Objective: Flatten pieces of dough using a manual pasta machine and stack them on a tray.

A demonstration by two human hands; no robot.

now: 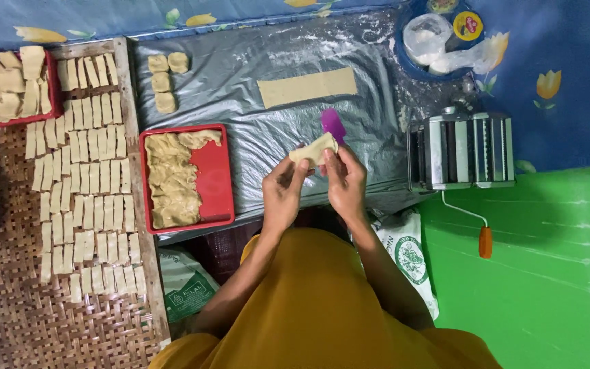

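Both my hands are raised over a grey plastic sheet (pixel 240 75) dusted with flour. My left hand (pixel 283 193) and my right hand (pixel 345 179) together pinch a small folded piece of pale dough (pixel 314 147) between the fingertips. A purple scraper (pixel 333 124) lies on the sheet just behind the dough. Farther back lies a flat rolled strip of dough (pixel 306 87).
A red tray (pixel 220 171) with crumpled dough sheets sits left of my hands. Three dough lumps (pixel 164 82) lie behind it. Several cut dough strips (pixel 87 171) cover a wooden board on a woven mat. A metal pasta roller (pixel 462 150) with crank stands right; a flour bowl (pixel 438 37) behind.
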